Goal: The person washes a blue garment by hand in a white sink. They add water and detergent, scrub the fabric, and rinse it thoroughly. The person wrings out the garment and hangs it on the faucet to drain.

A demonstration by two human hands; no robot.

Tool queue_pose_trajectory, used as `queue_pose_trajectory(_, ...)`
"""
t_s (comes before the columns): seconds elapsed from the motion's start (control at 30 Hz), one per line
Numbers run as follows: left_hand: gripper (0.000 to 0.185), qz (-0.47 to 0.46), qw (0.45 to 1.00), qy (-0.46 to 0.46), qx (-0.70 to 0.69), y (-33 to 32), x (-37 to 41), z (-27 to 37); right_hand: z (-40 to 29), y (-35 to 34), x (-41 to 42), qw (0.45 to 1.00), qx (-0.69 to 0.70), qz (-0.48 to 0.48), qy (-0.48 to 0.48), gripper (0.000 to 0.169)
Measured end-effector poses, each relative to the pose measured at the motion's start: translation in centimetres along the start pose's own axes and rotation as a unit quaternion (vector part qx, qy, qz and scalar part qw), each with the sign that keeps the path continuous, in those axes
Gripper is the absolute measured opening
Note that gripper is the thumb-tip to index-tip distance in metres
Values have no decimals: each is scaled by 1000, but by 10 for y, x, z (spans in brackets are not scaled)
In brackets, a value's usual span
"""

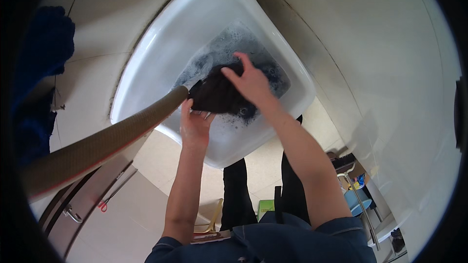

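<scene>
Dark wet cloth [219, 93] is spread over soapy water in a white ceramic corner basin [153, 76]. My left hand [195, 126] grips its near left edge, thumb on top and fingers underneath. Above the cloth's right side, my right hand [252, 82] has thumb and forefinger spread, with nothing visible between them. Whether its other fingers touch the cloth cannot be told. Suds [234, 38] float on the dark water around the cloth. A thick brown hose [120, 135] with a red stripe slants in from the left, its end beside the cloth and my left thumb.
Tiled walls [365, 44] meet behind the basin. Blue towelling [47, 44] hangs at the left. Red-handled scissors [103, 206] are at lower left. A brush [343, 162], a light-blue container [360, 202] and a metal pole [360, 204] stand at lower right; a green object [265, 208] lies below.
</scene>
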State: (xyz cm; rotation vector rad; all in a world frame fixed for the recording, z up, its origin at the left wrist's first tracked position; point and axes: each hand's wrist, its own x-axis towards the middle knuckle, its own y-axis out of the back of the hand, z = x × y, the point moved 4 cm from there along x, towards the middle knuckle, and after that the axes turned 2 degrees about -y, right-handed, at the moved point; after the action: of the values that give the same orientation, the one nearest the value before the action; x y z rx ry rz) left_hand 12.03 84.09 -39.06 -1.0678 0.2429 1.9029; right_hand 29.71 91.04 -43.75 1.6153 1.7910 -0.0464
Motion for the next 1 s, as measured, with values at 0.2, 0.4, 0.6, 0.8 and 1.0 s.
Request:
queue_pose_trajectory(0.2, 67, 40, 992, 37, 115, 26, -10, -20, 36, -40, 4, 972, -236, -12, -18, 65)
queue_pose_trajectory(0.4, 65, 58, 987, 58, 138, 36, 2, -23, 49, -40, 0, 982, -183, -51, 1, 50)
queue_pose_trajectory(0.6, 81, -48, 987, 149, -49, 27, 12, -36, -51, -31, -105, 974, -48, -128, 178, 38)
queue_pose_trajectory(0.8, 40, -261, 961, 82, 30, 44, -18, -20, -126, 28, -175, 892, 27, -294, 343, 45)
queue_pose_trajectory(1.0, 39, -69, 973, 132, -178, 5, -98, -10, -44, 64, -93, 968, 214, -90, 99, 55)
